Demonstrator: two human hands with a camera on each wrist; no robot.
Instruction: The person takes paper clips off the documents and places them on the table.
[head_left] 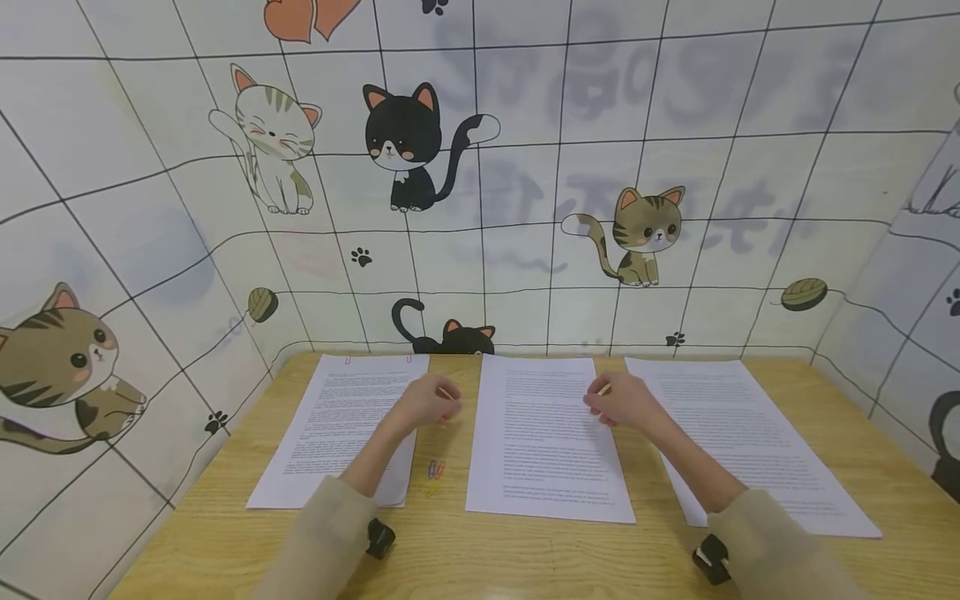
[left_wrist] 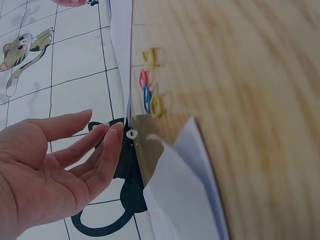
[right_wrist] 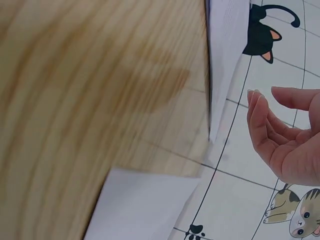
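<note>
My left hand (head_left: 429, 400) hovers between the left stack of printed paper (head_left: 352, 417) and the middle stack of printed paper (head_left: 547, 442). Its fingers are loosely bent, and the left wrist view shows nothing held in the hand (left_wrist: 65, 170). My right hand (head_left: 621, 398) is over the right edge of the middle stack, fingers curved and thumb apart. In the right wrist view that hand (right_wrist: 287, 132) is likewise without anything in it. Red paper clips (head_left: 409, 358) sit on the left stack's top edge. Loose paper clips (head_left: 435, 471), blue, red and yellow, lie between the left and middle stacks.
A right stack of printed paper (head_left: 750, 442) lies on the wooden table (head_left: 525, 558), beyond the right hand. White wall covering (head_left: 517, 275) with cartoon cats and grid lines stands behind the table and along both sides.
</note>
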